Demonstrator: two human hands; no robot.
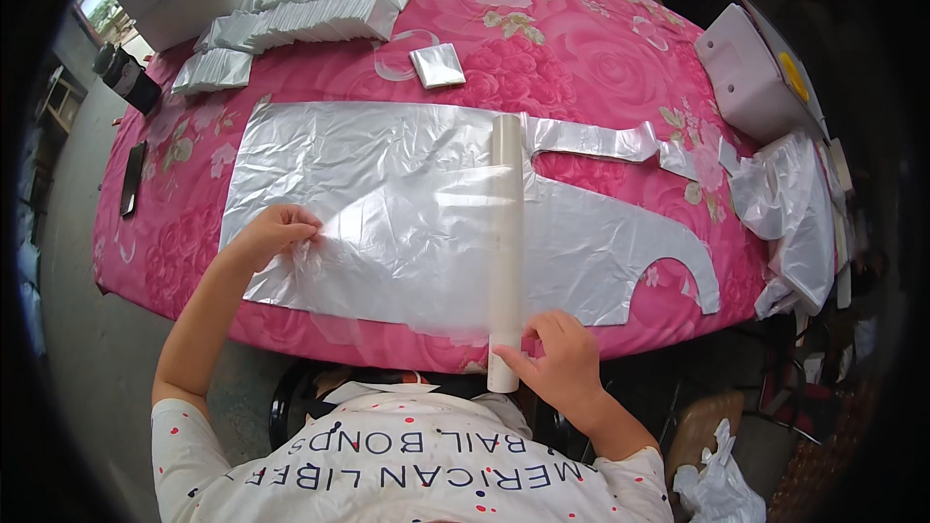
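- Head view: the left hand [271, 232], centre left, pinches the edge of a thin, clear plastic film [387, 271], fingertips together.
- The right hand [566, 358], lower centre, rests its thumb against a long, off-white cylindrical roll [507, 223]; whether it grips cannot be told.
- The step seems to be drawing film across a crinkled, flat silver sheet [310, 140]; the next move likely calls for even tension.
- The roll's bottom end overhangs the lower edge of the pink, flower-patterned worktop [601, 68]; open room lies upper right of centre.
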